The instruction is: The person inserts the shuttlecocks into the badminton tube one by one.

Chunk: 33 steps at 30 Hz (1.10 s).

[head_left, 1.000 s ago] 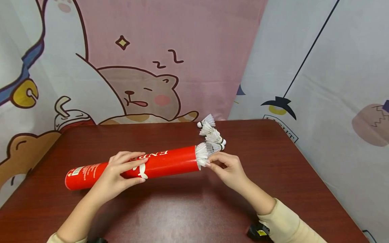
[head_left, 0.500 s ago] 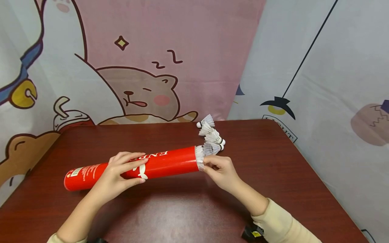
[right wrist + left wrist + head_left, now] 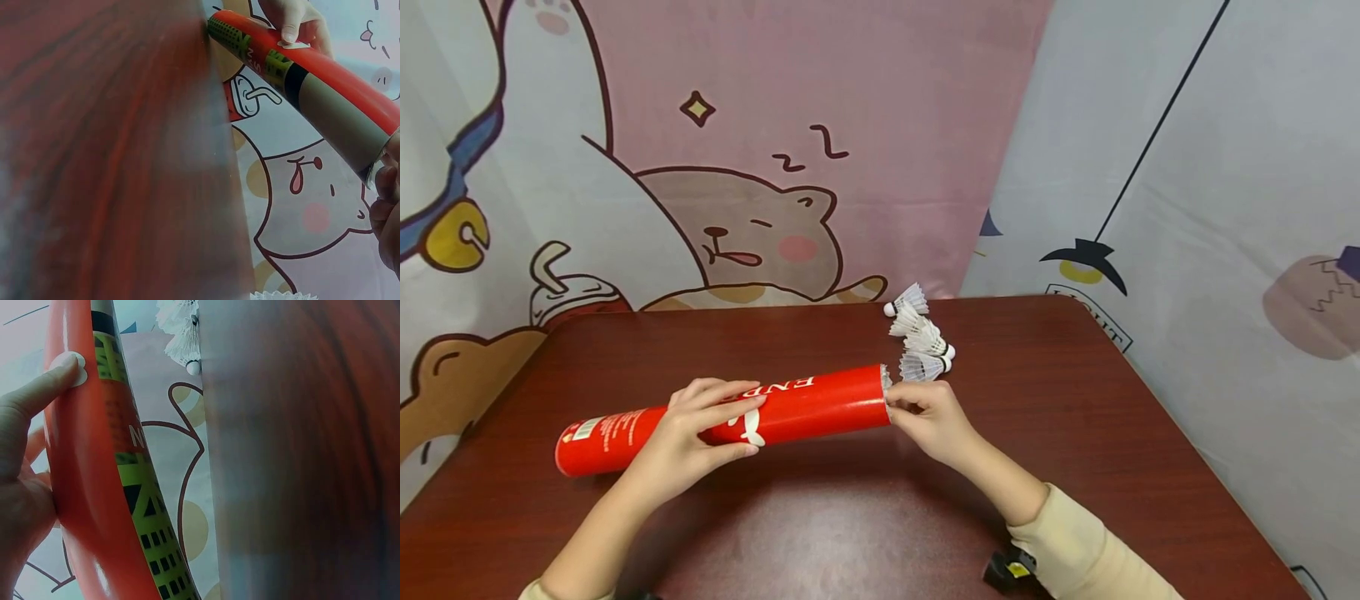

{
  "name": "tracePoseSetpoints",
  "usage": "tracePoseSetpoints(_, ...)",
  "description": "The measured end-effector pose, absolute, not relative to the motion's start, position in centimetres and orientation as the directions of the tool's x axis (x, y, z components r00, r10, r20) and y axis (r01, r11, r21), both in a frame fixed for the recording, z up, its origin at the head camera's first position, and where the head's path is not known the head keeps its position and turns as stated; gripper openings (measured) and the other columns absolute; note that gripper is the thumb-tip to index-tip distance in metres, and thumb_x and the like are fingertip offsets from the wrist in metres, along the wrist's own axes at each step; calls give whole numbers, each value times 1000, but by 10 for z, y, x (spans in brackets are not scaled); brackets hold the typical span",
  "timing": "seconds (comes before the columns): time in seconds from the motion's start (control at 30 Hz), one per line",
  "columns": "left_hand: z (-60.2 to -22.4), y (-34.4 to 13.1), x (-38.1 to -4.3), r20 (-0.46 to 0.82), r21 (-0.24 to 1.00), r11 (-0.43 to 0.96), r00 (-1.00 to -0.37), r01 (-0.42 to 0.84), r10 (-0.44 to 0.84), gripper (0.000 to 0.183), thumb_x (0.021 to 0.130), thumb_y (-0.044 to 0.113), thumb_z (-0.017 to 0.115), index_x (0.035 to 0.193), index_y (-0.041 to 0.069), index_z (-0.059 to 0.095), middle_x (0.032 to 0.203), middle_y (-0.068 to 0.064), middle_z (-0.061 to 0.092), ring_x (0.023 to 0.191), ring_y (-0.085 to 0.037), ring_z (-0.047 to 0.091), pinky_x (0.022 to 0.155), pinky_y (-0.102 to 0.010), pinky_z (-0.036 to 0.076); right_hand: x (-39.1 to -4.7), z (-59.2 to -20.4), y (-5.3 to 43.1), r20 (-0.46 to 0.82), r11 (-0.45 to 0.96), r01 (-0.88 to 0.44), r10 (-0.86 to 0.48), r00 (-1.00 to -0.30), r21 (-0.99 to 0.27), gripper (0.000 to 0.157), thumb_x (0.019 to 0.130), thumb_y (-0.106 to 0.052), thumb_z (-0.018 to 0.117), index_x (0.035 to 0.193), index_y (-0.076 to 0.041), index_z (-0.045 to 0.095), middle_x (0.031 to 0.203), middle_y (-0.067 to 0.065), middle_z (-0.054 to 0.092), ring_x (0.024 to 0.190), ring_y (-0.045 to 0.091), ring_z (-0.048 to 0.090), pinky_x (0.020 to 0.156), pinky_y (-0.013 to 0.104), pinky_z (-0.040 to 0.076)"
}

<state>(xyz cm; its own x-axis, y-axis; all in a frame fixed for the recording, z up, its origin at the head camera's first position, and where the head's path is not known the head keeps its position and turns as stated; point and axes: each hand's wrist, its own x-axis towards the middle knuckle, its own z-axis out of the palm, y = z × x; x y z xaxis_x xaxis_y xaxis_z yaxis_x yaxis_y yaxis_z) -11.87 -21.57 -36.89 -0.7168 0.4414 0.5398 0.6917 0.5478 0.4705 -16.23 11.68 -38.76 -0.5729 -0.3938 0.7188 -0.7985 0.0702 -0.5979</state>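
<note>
A red cylindrical shuttlecock tube (image 3: 827, 404) lies slanted over the table, its mouth at the right end slightly raised. My left hand (image 3: 688, 429) grips the tube near its middle, thumb below and fingers over the top; the thumb shows on it in the left wrist view. At the mouth, my right hand (image 3: 943, 425) pinches the feathered rim of a shuttlecock (image 3: 885, 377) with bent thumb and fingers. Most of this shuttlecock is hidden inside the tube. In the right wrist view, the right hand (image 3: 387, 212) appears only at the edge, against the tube's end.
Several white shuttlecocks (image 3: 925, 337) lie in a staggered line just beyond the tube's mouth, toward the back edge. The brown wooden table (image 3: 1112, 433) meets a cartoon-printed cloth (image 3: 925, 125) behind. A black device (image 3: 1006, 572) sits under the right sleeve.
My right hand has moved left, and the shuttlecock's white feathers have slid into the tube until only a thin rim shows. The left hand keeps its grip on the tube.
</note>
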Motion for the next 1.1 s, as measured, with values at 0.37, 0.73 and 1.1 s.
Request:
tracePoseSetpoints(0.37, -371, -217, -118, 555, 467, 549, -713, 693, 428, 63, 63, 16, 90, 123, 20, 68, 127, -3, 60, 113, -16, 45, 90, -40, 26, -155, -365, 105, 590, 40, -678, -458, -665, -734, 20, 71, 24, 60, 75, 5, 67, 60, 7, 56, 52, 10, 44, 48, 23, 38)
tracePoseSetpoints(0.73, -372, -219, -120, 584, 449, 551, -698, 703, 415, 65, 61, 14, 90, 122, 19, 68, 126, -5, 60, 113, -17, 46, 88, -41, 26, -172, -376, 124, 536, 88, -613, -400, -744, -785, 15, 75, 12, 75, 87, 4, 73, 72, 5, 67, 55, 11, 48, 50, 22, 41)
tracePoseSetpoints(1.1, -369, -220, -120, 550, 460, 566, -720, 684, 424, 64, 64, 17, 90, 124, 20, 68, 129, 1, 58, 114, -16, 45, 89, -40, 26, -176, -350, 147, 534, 276, -565, -184, -825, -778, 14, 74, 9, 77, 87, 7, 72, 69, 14, 65, 50, 10, 45, 46, 20, 36)
